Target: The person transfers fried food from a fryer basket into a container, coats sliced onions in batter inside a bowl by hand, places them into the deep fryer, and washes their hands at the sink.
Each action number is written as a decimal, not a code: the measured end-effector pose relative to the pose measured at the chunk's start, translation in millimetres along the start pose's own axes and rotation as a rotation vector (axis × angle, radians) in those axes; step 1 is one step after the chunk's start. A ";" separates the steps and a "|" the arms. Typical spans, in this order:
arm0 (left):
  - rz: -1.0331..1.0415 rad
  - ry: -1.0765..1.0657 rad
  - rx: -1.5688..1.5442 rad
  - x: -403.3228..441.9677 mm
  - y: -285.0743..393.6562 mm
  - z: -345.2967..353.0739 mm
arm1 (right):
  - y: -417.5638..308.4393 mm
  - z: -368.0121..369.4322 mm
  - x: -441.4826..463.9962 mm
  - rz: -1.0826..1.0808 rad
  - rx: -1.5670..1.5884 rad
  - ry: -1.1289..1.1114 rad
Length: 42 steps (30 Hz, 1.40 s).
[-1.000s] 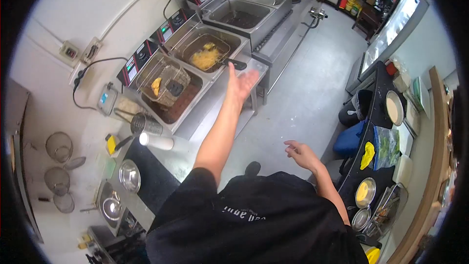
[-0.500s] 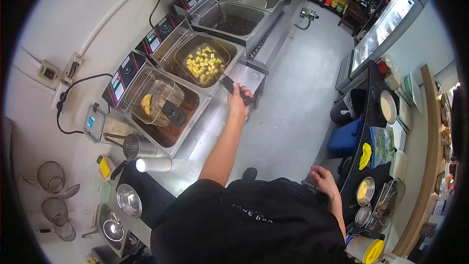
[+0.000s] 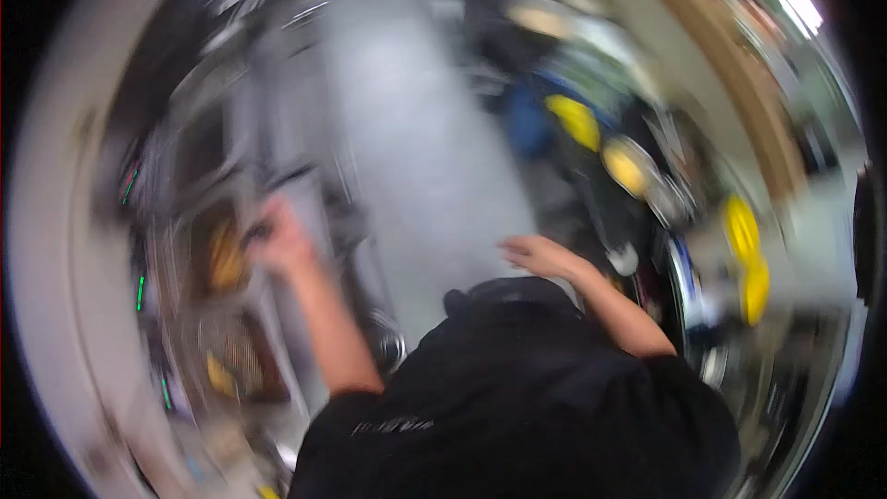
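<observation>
The view is smeared by motion. My left hand is closed round the dark handle of a fryer basket, which sits over a fryer vat on the left. Yellow food pieces, blurred together, show inside the basket. Nearer to me is a second wire basket with a piece of yellowish food in it, over the neighbouring vat. My right hand hangs in the air over the floor beside the right-hand counter. Its fingers are loosely stretched out, and nothing shows in them.
A dark counter runs along the right, bearing a yellow cloth and a metal bowl of yellow contents. Below it stands a blue container. Grey floor lies between the counter and the fryers.
My view has swung to the right, so the fryers now sit farther left. My left hand stays on the basket handle. My right hand is now extended further forward from my body.
</observation>
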<state>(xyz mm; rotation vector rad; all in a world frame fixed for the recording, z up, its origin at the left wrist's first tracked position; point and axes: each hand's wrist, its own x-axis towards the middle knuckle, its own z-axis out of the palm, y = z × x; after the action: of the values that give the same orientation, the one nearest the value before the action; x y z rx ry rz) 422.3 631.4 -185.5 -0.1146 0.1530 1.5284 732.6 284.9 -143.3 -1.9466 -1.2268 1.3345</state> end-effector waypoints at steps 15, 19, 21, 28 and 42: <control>-1.036 -0.620 1.244 -352.3 -345.7 -38.1 | 152.7 106.4 -344.4 0.690 0.231 0.964; -1.067 -0.709 1.284 -440.2 -348.6 -42.4 | 242.3 205.5 -504.1 1.270 0.131 1.456; -1.095 -0.809 1.283 -496.7 -348.9 -55.0 | 263.4 234.9 -583.4 1.310 0.152 1.653; -1.793 -1.021 1.490 -732.4 -315.6 -152.5 | 352.7 242.6 -719.7 1.042 0.761 1.605; -1.717 -1.049 1.745 -917.1 -284.2 -189.2 | 386.2 209.6 -755.1 0.670 0.209 1.680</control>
<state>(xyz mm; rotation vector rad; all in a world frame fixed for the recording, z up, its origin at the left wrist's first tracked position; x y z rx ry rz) 668.2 -315.2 -221.3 1.5048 0.3367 -0.7015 605.2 -579.1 -167.4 -2.2804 0.3791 -0.2763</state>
